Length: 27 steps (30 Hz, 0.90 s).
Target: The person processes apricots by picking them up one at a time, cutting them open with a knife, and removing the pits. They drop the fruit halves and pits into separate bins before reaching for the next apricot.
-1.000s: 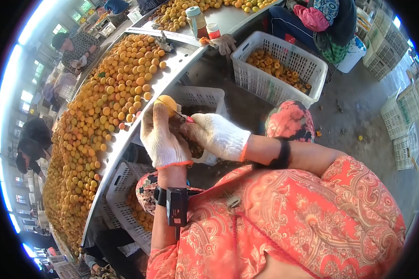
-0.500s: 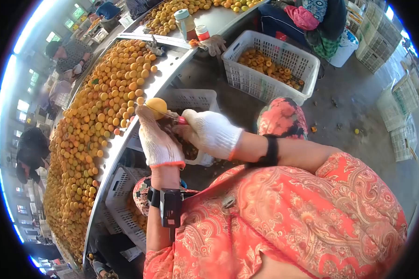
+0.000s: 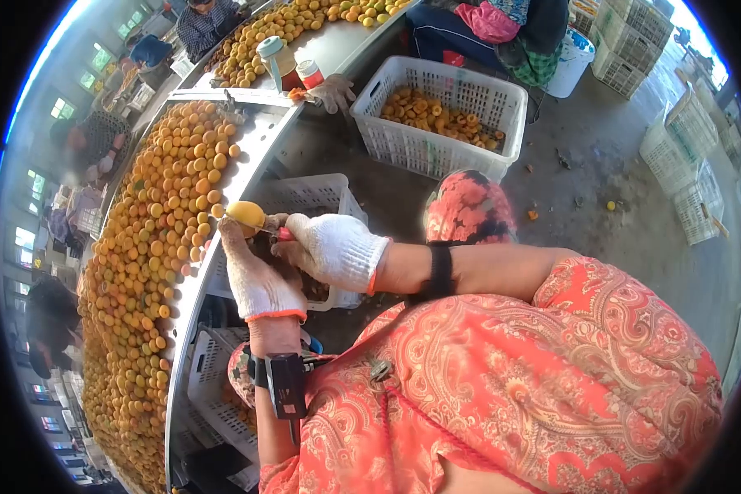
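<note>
My left hand [image 3: 258, 276], in a white knitted glove with an orange cuff, is closed around a yellow-orange apricot [image 3: 245, 214] at the edge of the metal table. A small knife with a red handle [image 3: 285, 235] is gripped in my right hand [image 3: 339, 249], gloved the same way. Its thin blade lies against the lower side of the fruit. Below both hands stands a white plastic crate [image 3: 309, 191], partly hidden by them. To the left, a large heap of whole apricots [image 3: 152, 239] covers the table.
A white crate [image 3: 440, 152] of split apricots stands on the floor ahead. A jar [image 3: 277, 62], a red-and-white container [image 3: 309, 74] and a grey glove [image 3: 333, 92] are at the table's corner. Stacked crates [image 3: 631, 37] rise at the right. Other people sit around the tables.
The view has shifted, so the surroundings sit further left. Both hands keep hold of the apricot and knife; the blade now shows lower along the fruit.
</note>
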Each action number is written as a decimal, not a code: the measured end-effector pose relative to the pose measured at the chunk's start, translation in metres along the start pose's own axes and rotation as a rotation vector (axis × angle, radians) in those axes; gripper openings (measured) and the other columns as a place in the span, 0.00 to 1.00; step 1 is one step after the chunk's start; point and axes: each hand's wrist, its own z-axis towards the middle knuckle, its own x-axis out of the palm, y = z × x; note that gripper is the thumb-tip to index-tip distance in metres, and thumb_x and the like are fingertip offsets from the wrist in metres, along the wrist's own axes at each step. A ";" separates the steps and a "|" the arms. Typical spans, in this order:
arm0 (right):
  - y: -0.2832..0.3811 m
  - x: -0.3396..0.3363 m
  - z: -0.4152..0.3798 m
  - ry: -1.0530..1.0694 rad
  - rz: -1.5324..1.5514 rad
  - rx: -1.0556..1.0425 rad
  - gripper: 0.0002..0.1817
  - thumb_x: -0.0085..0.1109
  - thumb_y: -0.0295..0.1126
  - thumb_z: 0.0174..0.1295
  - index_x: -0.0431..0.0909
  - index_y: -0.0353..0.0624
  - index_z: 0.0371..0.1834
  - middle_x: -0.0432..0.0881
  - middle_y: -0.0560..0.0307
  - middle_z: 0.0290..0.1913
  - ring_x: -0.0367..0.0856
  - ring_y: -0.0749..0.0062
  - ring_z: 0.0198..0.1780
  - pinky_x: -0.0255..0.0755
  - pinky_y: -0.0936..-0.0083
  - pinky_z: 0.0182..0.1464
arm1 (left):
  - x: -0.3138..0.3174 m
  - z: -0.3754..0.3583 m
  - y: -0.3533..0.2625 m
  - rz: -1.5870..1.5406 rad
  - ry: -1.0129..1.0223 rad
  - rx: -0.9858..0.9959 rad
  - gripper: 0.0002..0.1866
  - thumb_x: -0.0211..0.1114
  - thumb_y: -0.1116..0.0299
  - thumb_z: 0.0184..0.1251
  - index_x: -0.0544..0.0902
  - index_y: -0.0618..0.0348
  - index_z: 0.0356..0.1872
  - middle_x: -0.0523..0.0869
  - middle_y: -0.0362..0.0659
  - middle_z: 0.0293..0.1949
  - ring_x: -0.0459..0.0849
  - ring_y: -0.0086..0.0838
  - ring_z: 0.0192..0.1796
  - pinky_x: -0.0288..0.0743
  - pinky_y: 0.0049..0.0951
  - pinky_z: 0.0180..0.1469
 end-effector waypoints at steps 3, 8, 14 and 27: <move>0.002 -0.004 0.000 0.018 0.038 -0.034 0.20 0.54 0.47 0.71 0.78 0.39 0.48 0.85 0.39 0.36 0.85 0.43 0.40 0.77 0.55 0.42 | 0.000 -0.006 -0.003 0.055 -0.023 0.051 0.24 0.59 0.43 0.74 0.76 0.56 0.51 0.81 0.41 0.37 0.81 0.30 0.38 0.78 0.30 0.42; 0.014 -0.020 -0.009 -0.217 0.062 -0.188 0.15 0.65 0.43 0.66 0.76 0.42 0.39 0.82 0.40 0.28 0.83 0.40 0.34 0.75 0.57 0.34 | -0.023 -0.001 -0.019 0.030 0.039 0.169 0.18 0.56 0.50 0.75 0.77 0.56 0.40 0.79 0.40 0.30 0.79 0.30 0.33 0.76 0.31 0.41; 0.029 -0.042 -0.007 -0.404 -0.014 -0.276 0.20 0.64 0.47 0.66 0.77 0.40 0.46 0.80 0.43 0.36 0.81 0.45 0.40 0.74 0.58 0.40 | 0.005 -0.051 0.001 0.529 0.306 0.263 0.16 0.56 0.55 0.78 0.81 0.57 0.49 0.82 0.36 0.33 0.76 0.18 0.29 0.68 0.19 0.32; 0.053 -0.030 -0.005 -0.368 0.339 -0.172 0.15 0.61 0.44 0.65 0.79 0.41 0.37 0.81 0.38 0.32 0.82 0.39 0.37 0.75 0.55 0.38 | 0.032 -0.077 -0.006 0.094 0.080 -0.042 0.18 0.56 0.49 0.77 0.79 0.43 0.59 0.85 0.31 0.52 0.86 0.23 0.52 0.82 0.28 0.51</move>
